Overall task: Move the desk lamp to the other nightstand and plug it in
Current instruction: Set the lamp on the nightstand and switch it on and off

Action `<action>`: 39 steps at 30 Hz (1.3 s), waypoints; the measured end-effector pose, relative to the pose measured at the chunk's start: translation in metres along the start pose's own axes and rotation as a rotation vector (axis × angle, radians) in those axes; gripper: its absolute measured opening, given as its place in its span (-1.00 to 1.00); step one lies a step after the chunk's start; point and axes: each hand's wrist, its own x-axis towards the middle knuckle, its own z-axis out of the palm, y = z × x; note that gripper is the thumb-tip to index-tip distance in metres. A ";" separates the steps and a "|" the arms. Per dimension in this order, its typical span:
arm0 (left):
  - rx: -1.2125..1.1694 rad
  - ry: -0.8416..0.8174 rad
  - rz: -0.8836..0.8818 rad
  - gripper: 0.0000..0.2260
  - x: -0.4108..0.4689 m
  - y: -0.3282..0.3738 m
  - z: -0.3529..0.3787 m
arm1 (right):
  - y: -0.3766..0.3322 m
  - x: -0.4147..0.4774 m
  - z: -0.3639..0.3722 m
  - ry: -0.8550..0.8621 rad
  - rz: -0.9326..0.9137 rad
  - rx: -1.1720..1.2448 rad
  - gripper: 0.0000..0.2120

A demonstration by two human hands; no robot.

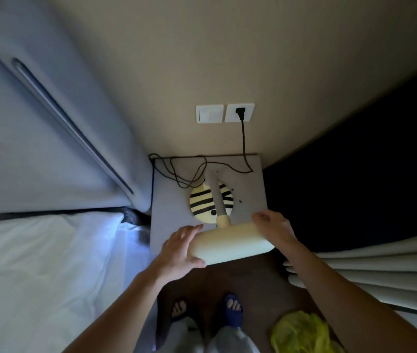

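at the far left of the frame lies the bed (36, 263), its white sheet running up to the padded headboard (57, 110) in the upper left. just right of it, at centre, stands the nightstand (166, 207), whose grey worktop carries the lamp (230, 242). my left hand (179, 250) is cupped against the left end of the lamp's long cream head, fingers (189, 231) spread and curled round it, while my right hand (273, 226) presses on the right end. so i hold the head between both palms, probably to steady the bendy neck before lifting. the striped yellow base (202, 202) sits flat on the worktop behind the head.

the black cord (189, 174) loops loosely over the back of the worktop and climbs the wall to the plug (239, 112), seated in the socket (239, 112) beside the light switch (209, 114), upper centre. i judge it must come out before the lamp can travel. at the right edge hangs a pale curtain (368, 271); a yellow bag (301, 332) lies on the floor by my feet.
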 end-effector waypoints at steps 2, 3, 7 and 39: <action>-0.008 0.033 0.054 -0.23 -0.003 -0.009 0.005 | 0.006 -0.007 0.000 0.004 -0.018 -0.007 -0.85; -0.012 0.058 0.101 -0.27 -0.005 -0.011 0.007 | 0.009 -0.009 0.000 0.013 -0.029 0.002 -0.85; -0.128 0.165 0.232 -0.37 -0.006 -0.026 0.018 | 0.010 -0.017 0.000 0.054 -0.146 0.007 -0.82; 0.451 0.651 0.559 -0.52 0.218 -0.201 0.165 | 0.042 -0.021 0.106 0.913 -1.401 -0.866 -0.30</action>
